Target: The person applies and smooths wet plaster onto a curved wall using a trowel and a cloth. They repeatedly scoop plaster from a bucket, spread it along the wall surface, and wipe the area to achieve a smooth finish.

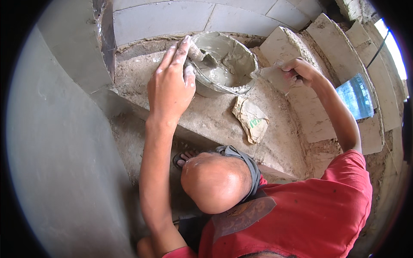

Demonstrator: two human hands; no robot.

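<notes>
A metal bowl [223, 64] half full of wet grey mortar sits on a rough sandy step [206, 116]. My left hand [172, 84] grips the bowl's left rim, thumb on the edge and fingers stretched up along its outside. My right hand [301, 71] is closed on the handle of a trowel [273, 77], just right of the bowl. The trowel's flat blade is smeared with mortar and points toward the bowl's rim.
A crumpled scrap of paper sack [251, 120] lies on the step below the bowl. Pale tiles [335, 47] cover the curved steps at right, beside a bluish clear sheet [355, 96]. A smooth grey plastered wall [60, 163] fills the left. My bent knee [215, 182] and sandalled foot [183, 159] are below.
</notes>
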